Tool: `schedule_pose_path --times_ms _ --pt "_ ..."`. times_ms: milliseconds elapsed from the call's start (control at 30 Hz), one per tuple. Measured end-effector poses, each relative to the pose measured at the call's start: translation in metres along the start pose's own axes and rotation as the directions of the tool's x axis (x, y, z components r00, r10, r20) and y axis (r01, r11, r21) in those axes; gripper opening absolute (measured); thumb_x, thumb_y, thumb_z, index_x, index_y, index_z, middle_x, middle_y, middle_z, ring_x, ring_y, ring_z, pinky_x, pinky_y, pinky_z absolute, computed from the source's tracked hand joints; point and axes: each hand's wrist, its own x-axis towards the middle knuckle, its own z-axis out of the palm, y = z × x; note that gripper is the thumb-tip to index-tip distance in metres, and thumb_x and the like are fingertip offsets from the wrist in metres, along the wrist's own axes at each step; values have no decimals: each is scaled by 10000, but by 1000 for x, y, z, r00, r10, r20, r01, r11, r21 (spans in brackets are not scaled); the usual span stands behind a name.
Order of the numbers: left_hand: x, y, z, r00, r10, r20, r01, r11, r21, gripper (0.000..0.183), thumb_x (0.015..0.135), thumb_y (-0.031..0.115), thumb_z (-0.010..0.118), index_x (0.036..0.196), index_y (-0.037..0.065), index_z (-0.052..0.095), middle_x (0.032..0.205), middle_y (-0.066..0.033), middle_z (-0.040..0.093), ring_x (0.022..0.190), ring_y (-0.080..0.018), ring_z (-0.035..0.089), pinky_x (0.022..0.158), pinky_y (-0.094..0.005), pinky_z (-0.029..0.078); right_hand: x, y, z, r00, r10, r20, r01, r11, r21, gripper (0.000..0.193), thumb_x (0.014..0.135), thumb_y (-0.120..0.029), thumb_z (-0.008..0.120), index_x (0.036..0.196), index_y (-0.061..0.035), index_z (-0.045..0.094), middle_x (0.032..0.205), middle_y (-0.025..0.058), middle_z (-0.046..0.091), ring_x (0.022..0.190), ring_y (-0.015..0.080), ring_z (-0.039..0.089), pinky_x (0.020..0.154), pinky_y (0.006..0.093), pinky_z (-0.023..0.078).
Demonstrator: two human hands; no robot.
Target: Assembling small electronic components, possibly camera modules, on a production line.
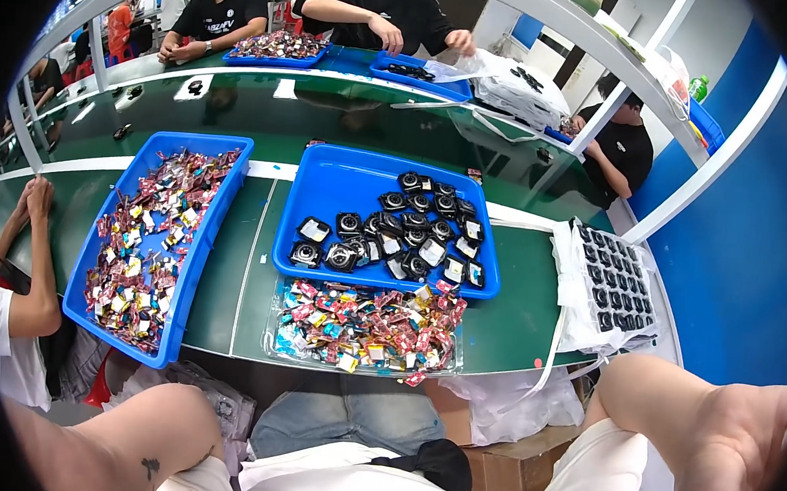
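My right hand (737, 452) is raised close to the camera at the right rim. Its wrist and palm heel show, but the fingers are cut off. At the lower left my left forearm runs out past the rim, so that hand is hidden. Neither visible arm touches anything on the bench. In front of me a blue tray (390, 165) holds several black, watch-like cases (416, 222), some with white pads. Against its near side, a clear shallow tray (275, 333) is heaped with small red, yellow, white and blue parts (374, 326).
To the left, a long blue tray (189, 318) holds more small parts. A white-wrapped tray (610, 279) of black pieces lies right. White frame posts (724, 145) and a green conveyor (330, 113) lie ahead; co-workers sit beyond and at left. Cardboard boxes (510, 473) stand below the bench.
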Motion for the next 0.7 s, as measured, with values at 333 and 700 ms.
schedule_pose_path --times_ms 333,700 --pt "88 -134 223 999 -25 -36 26 1000 6 427 853 369 630 1076 9 572 861 -39 430 754 -139 336 650 -286 275 22 -2 35 985 -61 158 58 998 22 340 975 -241 384 1272 -78 418 1015 163 573 861 190 612 715 295 506" --pt "93 -296 353 767 -616 178 318 606 729 263 649 -30 723 897 55 700 802 -77 617 727 -205 561 655 -319 441 110 40 165 957 -145 253 149 989 2 364 966 -280 425 1297 -129 400 1043 162 547 884 211 593 719 308 485"
